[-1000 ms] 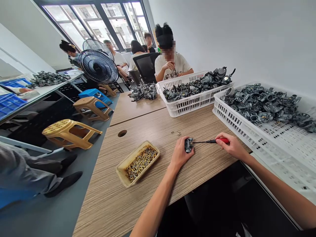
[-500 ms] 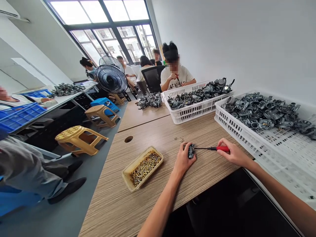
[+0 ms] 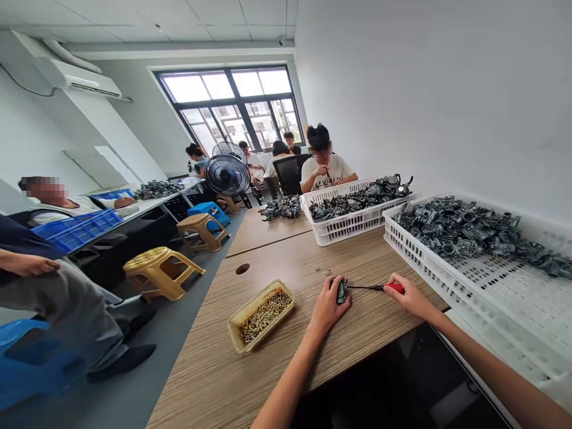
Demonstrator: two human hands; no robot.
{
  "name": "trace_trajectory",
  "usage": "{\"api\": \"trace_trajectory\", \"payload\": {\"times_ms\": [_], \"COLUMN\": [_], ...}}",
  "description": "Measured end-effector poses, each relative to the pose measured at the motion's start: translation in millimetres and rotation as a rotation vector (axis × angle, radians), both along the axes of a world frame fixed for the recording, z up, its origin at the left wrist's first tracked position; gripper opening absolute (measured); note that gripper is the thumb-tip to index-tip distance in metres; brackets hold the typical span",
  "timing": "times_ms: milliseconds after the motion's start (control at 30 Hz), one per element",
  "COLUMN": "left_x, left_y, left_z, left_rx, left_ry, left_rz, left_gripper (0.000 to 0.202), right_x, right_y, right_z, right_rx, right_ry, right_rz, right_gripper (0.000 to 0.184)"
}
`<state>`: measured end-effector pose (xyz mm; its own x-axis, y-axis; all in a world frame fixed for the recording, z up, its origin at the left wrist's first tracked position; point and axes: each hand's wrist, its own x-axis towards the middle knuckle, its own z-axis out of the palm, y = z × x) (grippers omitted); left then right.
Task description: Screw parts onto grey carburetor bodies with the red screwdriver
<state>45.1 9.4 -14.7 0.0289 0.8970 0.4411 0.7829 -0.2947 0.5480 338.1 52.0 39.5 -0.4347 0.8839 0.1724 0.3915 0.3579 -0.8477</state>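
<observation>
My left hand (image 3: 329, 304) grips a small dark metal part (image 3: 342, 291) and holds it down on the wooden table (image 3: 286, 357). My right hand (image 3: 409, 296) is closed round the red handle of a screwdriver (image 3: 384, 288). Its thin shaft lies level and its tip meets the part's right side. A tan tray of small brass screws (image 3: 261, 314) sits to the left of my left hand. A few loose screws (image 3: 325, 271) lie just beyond the part.
A white crate (image 3: 491, 280) of grey metal parts stands at my right, and a second white crate (image 3: 353, 223) stands behind it. A person sits at the far end of the table. Stools, a fan (image 3: 226, 175) and seated people fill the aisle at left.
The view has tilted upward, showing more ceiling and wall. My hands keep the same hold on the part and the screwdriver.
</observation>
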Motion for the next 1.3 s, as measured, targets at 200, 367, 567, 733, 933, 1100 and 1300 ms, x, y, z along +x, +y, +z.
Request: {"api": "trace_trajectory", "payload": {"times_ms": [200, 367, 567, 733, 933, 1100, 1300], "left_x": [1.8, 3.1, 2.2, 1.6, -3.5, -11.9, -13.4], "left_y": [-3.3, -4.6, -3.1, -3.8, -1.7, 3.0, 4.8], "left_z": [0.0, -1.2, -4.0, -6.5, -0.1, 6.8, 17.4], "left_rx": [-0.016, -0.022, 0.001, 0.022, -0.047, -0.165, -0.201], "left_ry": [0.016, 0.019, 0.033, -0.043, -0.191, -0.264, -0.348], "left_rz": [0.028, 0.045, 0.042, 0.027, 0.056, 0.039, -0.029], "left_gripper": [0.056, 0.059, 0.065, 0.075, 0.076, 0.045, 0.047], "right_x": [-1.3, -3.4, -4.4, -1.5, -1.3, -2.6, -0.1], "right_y": [5.5, 8.6, 11.0, 10.1, 10.5, 10.3, 12.9], "right_z": [-24.0, -32.3, -34.6, -28.5, -29.1, -30.7, -24.7], "right_rx": [-0.189, -0.222, -0.237, -0.273, -0.298, -0.265, -0.245], "right_ry": [0.12, 0.164, 0.17, 0.157, 0.141, 0.046, -0.01], "right_rz": [0.034, 0.039, 0.038, 0.065, 0.078, 0.065, 0.013], "right_gripper": [0.053, 0.053, 0.051, 0.052, 0.052, 0.047, 0.046]}}
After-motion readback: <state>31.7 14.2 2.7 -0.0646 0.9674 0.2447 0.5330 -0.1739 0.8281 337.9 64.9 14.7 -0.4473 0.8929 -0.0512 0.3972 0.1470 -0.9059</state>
